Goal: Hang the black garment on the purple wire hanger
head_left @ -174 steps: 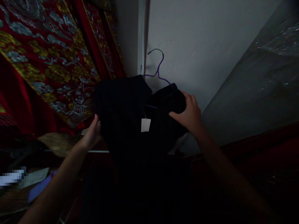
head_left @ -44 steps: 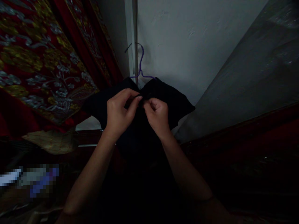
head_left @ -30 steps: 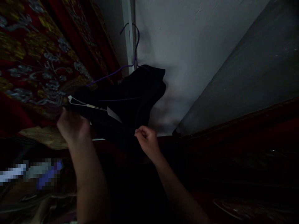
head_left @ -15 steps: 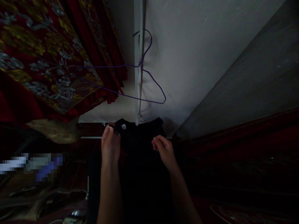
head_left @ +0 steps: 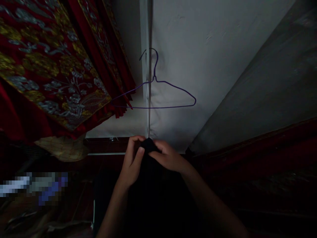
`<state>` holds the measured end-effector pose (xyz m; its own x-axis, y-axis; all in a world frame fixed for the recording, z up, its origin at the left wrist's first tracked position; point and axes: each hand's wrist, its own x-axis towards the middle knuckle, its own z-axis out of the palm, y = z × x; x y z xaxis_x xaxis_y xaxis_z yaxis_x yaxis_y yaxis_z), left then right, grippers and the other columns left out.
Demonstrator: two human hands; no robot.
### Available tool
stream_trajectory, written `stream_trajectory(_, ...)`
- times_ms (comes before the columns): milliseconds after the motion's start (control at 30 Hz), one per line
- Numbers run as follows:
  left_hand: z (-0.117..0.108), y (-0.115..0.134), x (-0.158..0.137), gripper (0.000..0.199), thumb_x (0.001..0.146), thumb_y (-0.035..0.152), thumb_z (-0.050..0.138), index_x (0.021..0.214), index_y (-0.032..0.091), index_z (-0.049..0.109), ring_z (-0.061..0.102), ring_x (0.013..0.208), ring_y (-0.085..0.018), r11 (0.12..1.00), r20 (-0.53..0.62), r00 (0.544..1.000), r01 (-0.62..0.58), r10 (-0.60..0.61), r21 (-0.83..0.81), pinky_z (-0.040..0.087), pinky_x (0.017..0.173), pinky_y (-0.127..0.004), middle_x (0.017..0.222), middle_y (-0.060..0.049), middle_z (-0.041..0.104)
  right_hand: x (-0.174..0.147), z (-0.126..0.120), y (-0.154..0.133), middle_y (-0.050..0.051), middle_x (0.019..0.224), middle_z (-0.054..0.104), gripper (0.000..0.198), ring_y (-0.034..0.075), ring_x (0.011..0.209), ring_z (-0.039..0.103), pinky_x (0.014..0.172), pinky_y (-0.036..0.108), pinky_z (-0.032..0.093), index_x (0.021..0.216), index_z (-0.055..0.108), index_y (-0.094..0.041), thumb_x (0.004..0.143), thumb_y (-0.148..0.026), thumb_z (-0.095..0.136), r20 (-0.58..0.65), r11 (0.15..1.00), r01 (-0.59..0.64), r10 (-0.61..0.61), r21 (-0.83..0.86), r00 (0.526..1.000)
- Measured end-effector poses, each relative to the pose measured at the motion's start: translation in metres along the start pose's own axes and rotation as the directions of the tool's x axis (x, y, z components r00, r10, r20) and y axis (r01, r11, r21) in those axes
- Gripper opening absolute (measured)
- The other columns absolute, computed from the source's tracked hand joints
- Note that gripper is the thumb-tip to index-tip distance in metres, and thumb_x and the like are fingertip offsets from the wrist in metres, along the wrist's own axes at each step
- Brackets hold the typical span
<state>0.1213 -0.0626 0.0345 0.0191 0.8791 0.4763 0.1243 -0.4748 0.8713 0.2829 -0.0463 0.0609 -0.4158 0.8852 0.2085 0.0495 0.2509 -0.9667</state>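
A black garment (head_left: 149,145) is bunched between my two hands, low in the middle of the head view. My left hand (head_left: 133,158) grips it from the left, thumb on the cloth. On the other side my right hand (head_left: 167,155) pinches the same cloth, fingers closed. Most of the garment is lost in the dark below, so its kind is unclear. Above my hands an unladen purple wire hanger (head_left: 173,107) hangs by its hook in front of the pale wall, touching neither hand.
Red cloth with gold and silver embroidery (head_left: 56,69) hangs at the upper left. A thin grey upright strip (head_left: 146,33) runs down the white wall (head_left: 193,49). Beige cloth (head_left: 64,150) shows below the red drape. Dark red fabric (head_left: 272,152) lies at the right.
My hands have come together from apart, gathering the garment's upper edge between them. The hanger has swung round to face me more squarely.
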Motion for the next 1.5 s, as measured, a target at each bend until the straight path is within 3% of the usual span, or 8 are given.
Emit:
stream_trajectory(167, -0.021, -0.036, -0.001, 0.029, 0.093, 0.041, 0.064, 0.112, 0.022, 0.074, 0.072, 0.090, -0.026, 0.974, 0.422, 0.882, 0.149, -0.210, 0.173, 0.058, 0.082, -0.032, 0.097, -0.004, 0.076, 0.046, -0.051, -0.024, -0.002, 0.065, 0.058, 0.010, 0.016, 0.067, 0.055, 0.062, 0.025, 0.044, 0.065, 0.059, -0.021, 0.071, -0.020, 0.052, -0.261, 0.973, 0.195, -0.222, -0.127, 0.939)
stream_trajectory(300, -0.050, -0.045, 0.011, 0.025, 0.092, 0.042, 0.065, 0.099, 0.021, 0.078, 0.071, 0.079, -0.024, 0.944, 0.376, 0.883, 0.182, -0.280, 0.276, 0.056, 0.071, -0.029, 0.089, -0.003, 0.077, 0.086, -0.075, -0.008, 0.000, 0.095, 0.070, 0.027, 0.018, 0.092, 0.063, 0.081, 0.026, 0.048, 0.096, 0.071, -0.022, 0.074, -0.019, 0.056, -0.458, 0.940, 0.306, -0.340, -0.148, 0.821)
stream_trajectory(467, -0.094, -0.031, 0.031, 0.025, 0.084, 0.043, 0.073, 0.090, 0.019, 0.078, 0.068, 0.078, -0.022, 0.938, 0.287, 0.905, 0.251, -0.315, 0.237, 0.055, 0.069, -0.026, 0.086, -0.003, 0.075, 0.106, -0.094, 0.039, -0.002, 0.066, 0.061, 0.023, 0.014, 0.066, 0.055, 0.062, 0.024, 0.041, 0.070, 0.065, -0.019, 0.080, -0.039, 0.062, -0.491, 0.999, -0.007, -0.012, -0.036, 0.871)
stream_trajectory(567, -0.113, -0.026, 0.040, 0.025, 0.081, 0.043, 0.075, 0.088, 0.019, 0.079, 0.068, 0.074, -0.023, 0.904, 0.389, 0.824, 0.313, -0.411, 0.292, 0.054, 0.061, -0.026, 0.083, -0.004, 0.076, 0.099, -0.114, 0.048, -0.005, 0.052, 0.048, 0.034, 0.011, 0.053, 0.041, 0.052, 0.025, 0.029, 0.054, 0.055, -0.019, 0.077, -0.042, 0.066, -0.485, 0.994, -0.088, 0.045, -0.067, 0.873)
stream_trajectory(700, -0.121, -0.027, 0.049, 0.031, 0.086, 0.047, 0.068, 0.078, 0.019, 0.079, 0.064, 0.060, -0.019, 0.838, 0.520, 0.675, 0.294, -0.523, 0.460, 0.046, 0.052, -0.023, 0.073, -0.003, 0.074, 0.087, -0.129, 0.041, -0.003, 0.062, 0.056, 0.023, 0.013, 0.061, 0.047, 0.060, 0.025, 0.035, 0.066, 0.065, -0.018, 0.075, -0.039, 0.065, -0.447, 0.988, 0.052, -0.113, -0.147, 0.887)
stream_trajectory(967, -0.113, 0.003, 0.061, 0.045, 0.093, 0.055, 0.052, 0.089, 0.018, 0.077, 0.065, 0.075, -0.023, 0.790, 0.542, 0.670, 0.108, -0.506, 0.603, 0.050, 0.068, -0.028, 0.081, -0.004, 0.074, 0.102, -0.118, 0.025, -0.005, 0.058, 0.041, 0.027, 0.012, 0.058, 0.036, 0.055, 0.026, 0.029, 0.063, 0.056, -0.020, 0.077, -0.043, 0.057, -0.571, 0.962, 0.139, -0.252, -0.234, 0.781)
stream_trajectory(1333, -0.147, 0.017, 0.064, 0.046, 0.093, 0.056, 0.045, 0.087, 0.020, 0.074, 0.070, 0.087, -0.028, 0.404, 0.379, 0.669, -0.126, -0.639, 0.906, 0.048, 0.079, -0.037, 0.095, -0.011, 0.076, 0.124, -0.094, 0.043, -0.003, 0.058, 0.048, 0.031, 0.014, 0.061, 0.044, 0.057, 0.026, 0.033, 0.063, 0.053, -0.020, 0.083, -0.044, 0.052, -0.295, 0.961, -0.028, -0.056, -0.275, 0.954)
stream_trajectory(1500, -0.160, 0.011, 0.076, 0.038, 0.092, 0.049, 0.046, 0.086, 0.021, 0.071, 0.071, 0.088, -0.028, 0.405, 0.355, 0.681, -0.094, -0.640, 0.909, 0.049, 0.078, -0.037, 0.095, -0.010, 0.076, 0.110, -0.119, 0.032, -0.004, 0.058, 0.047, 0.038, 0.012, 0.057, 0.042, 0.053, 0.025, 0.029, 0.066, 0.054, -0.020, 0.084, -0.053, 0.057, -0.208, 0.956, -0.018, -0.046, -0.294, 0.977)
